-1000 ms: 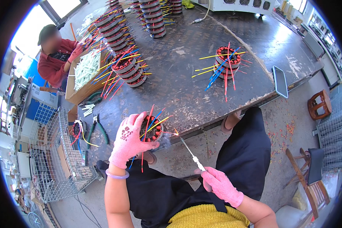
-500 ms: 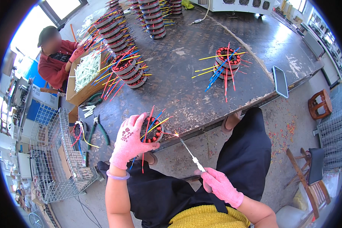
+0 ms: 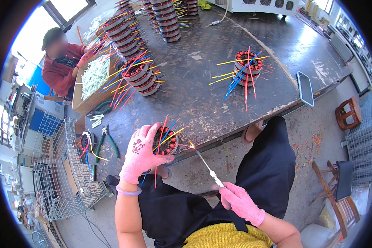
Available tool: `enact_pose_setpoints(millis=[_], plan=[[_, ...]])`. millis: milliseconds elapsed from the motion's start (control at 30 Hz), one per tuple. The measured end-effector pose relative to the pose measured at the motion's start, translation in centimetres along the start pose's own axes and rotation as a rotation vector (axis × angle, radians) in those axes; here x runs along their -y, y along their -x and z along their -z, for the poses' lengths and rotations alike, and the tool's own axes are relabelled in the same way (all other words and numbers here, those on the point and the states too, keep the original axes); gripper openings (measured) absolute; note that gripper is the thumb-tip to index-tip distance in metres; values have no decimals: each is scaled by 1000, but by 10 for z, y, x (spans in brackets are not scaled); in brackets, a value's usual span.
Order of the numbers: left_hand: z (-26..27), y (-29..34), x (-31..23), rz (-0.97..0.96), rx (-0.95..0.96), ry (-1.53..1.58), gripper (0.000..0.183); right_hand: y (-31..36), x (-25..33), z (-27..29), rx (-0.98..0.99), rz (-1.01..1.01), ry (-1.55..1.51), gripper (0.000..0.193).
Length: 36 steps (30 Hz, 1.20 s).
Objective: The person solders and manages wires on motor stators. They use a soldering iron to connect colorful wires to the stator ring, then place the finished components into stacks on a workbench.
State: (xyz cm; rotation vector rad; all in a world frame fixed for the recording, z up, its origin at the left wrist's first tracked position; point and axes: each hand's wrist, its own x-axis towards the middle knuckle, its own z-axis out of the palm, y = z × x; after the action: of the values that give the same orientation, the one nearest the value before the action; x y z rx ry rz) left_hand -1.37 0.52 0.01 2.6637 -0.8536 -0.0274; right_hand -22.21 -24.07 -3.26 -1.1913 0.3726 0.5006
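One lead (image 3: 184, 145) met the flame (image 3: 191, 145), other leads (image 3: 178, 132) seemingly untreated — left hand (image 3: 139, 153) gripped the stator (image 3: 169, 145), fingers spread; right hand (image 3: 240, 202) pinched the tool (image 3: 214, 177).

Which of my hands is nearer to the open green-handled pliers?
Left. The left hand is just right of the pliers, its grip on a wire-wound ring; the right hand is farther, to their lower right, holding a white-handled tool.

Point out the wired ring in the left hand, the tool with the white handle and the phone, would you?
Wired ring (image 3: 172, 147): head view, on the red coils at its right side.
White-handled tool (image 3: 213, 175): head view, on its white handle.
Phone (image 3: 305, 89): head view, mid-face.
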Motion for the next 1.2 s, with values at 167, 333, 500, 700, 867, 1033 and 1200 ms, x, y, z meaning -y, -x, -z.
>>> enact_pose_setpoints(millis=[167,333,500,700,867,1033,1200], plan=[[0,-1,-1,5,7,8,98,-1,-3,1,-3,-7,-9,32],[1,-1,-2,7,10,9,98,-1,-7,3,0,12,6,32],[1,-1,-3,15,16,10,98,0,-5,2,-6,-5,23,33],[1,-1,-3,21,19,3,98,-1,-6,1,-5,0,5,33],[1,0,-2,8,9,0,98,-1,-2,2,-2,-6,38,33],[0,0,-2,4,8,7,98,-2,-3,1,-19,-18,46,34],[0,0,-2,33,8,11,97,0,-9,4,-33,7,11,35]])
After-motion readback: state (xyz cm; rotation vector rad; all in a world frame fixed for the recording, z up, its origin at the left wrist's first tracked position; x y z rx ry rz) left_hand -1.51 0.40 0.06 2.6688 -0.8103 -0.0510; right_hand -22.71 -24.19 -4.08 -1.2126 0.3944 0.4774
